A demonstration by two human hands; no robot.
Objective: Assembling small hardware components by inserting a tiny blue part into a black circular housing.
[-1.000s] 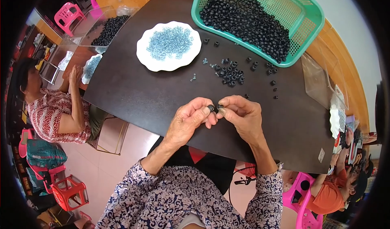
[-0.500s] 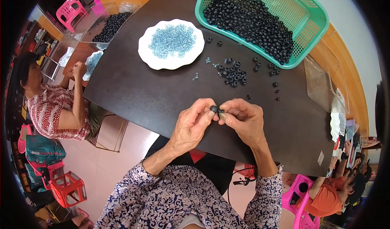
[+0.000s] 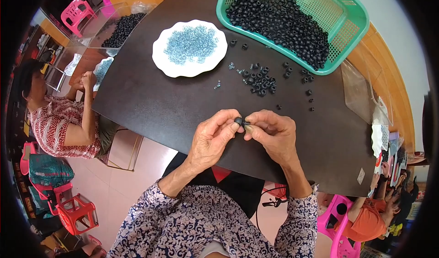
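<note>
Left grip [image 3: 211,138] clamped a black knob [image 3: 238,120], right grip [image 3: 274,132] a dark piece [image 3: 247,123] — both looked light, stiff, best held round the sides.

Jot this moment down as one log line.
left hand: pinching black piece | right hand: pinching dark part beside it | plate: springs | basket: black pieces

Above the dark table [image 3: 137,116], the left hand [image 3: 210,137] and right hand [image 3: 273,133] face each other, thumbs and forefingers pinched, fingertips just beside one another; both forearms [image 3: 298,182] slant inward across the table's near edge.
</note>
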